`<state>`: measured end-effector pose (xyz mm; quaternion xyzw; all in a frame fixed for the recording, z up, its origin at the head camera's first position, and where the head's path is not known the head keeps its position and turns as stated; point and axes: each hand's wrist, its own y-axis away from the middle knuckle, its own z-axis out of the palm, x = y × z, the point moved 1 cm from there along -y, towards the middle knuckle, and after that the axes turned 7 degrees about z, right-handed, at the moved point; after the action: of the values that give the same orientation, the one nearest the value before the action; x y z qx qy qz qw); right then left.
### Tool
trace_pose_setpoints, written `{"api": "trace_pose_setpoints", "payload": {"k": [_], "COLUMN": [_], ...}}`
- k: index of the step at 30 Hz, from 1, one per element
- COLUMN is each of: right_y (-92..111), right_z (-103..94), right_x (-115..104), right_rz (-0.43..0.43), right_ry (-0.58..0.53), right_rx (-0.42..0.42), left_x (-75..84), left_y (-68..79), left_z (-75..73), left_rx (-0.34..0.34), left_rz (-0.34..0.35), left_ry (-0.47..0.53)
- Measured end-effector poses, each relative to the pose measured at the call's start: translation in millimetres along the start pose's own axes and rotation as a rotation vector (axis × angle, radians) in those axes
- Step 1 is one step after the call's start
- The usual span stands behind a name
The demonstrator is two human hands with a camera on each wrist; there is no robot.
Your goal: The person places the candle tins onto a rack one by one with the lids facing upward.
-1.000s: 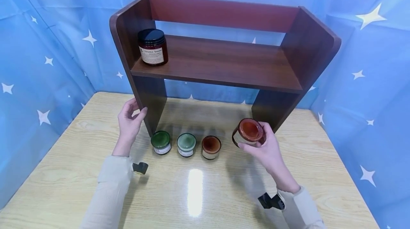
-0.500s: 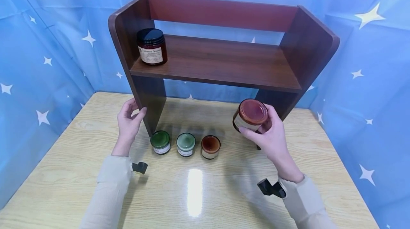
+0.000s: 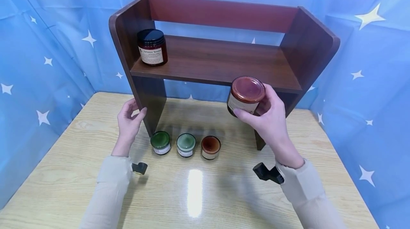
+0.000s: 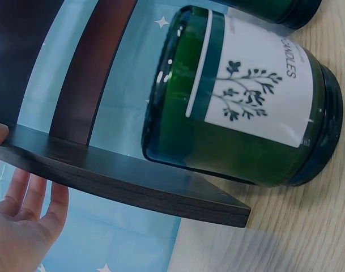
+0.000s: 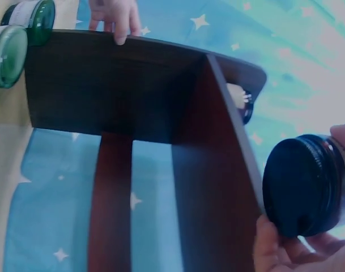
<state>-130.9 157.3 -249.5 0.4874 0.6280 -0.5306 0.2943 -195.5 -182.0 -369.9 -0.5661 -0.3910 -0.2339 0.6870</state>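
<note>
My right hand [image 3: 272, 126] grips an amber candle jar [image 3: 245, 95] with a pale label, thumb on the near side. The jar is upside down, glass base up, raised in front of the shelf board's right half. Its black lid [image 5: 294, 187] faces down, as the right wrist view shows. My left hand [image 3: 129, 124] holds the front edge of the dark wooden shelf's left side panel [image 4: 155, 195], thumb on one face and fingers on the other. Near it stand an upside-down dark green jar [image 3: 160, 140], a light green jar [image 3: 186, 142] and a smaller-looking amber jar [image 3: 210, 145].
Another amber jar [image 3: 152, 49] with a black lid stands upright at the left end of the shelf board [image 3: 217, 60]. The shelf's right side panel [image 3: 309, 49] rises beside my right hand. The light wooden table [image 3: 153, 200] reaches forward under the shelf; a blue star-patterned cloth [image 3: 48, 62] hangs behind.
My right hand has raised the amber candle jar from low over the table up to the shelf board's front edge, tilting it more upside down. My left hand stays on the side panel.
</note>
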Motion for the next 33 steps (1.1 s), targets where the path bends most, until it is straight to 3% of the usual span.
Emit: {"api": "trace_pose_setpoints", "payload": {"k": [14, 33], "right_y": [-22, -62], "right_z": [12.2, 34.4], "right_x": [-35, -54], "right_rz": [-0.092, -0.016], "right_ry": [0.025, 0.037], "right_rx": [-0.019, -0.015], "left_x": [2.4, 0.6], "left_y": [0.4, -0.5], "left_z": [0.4, -0.1], "left_rx": [-0.003, 0.003], "left_rz": [-0.013, -0.006], "left_ry": [-0.004, 0.014]}}
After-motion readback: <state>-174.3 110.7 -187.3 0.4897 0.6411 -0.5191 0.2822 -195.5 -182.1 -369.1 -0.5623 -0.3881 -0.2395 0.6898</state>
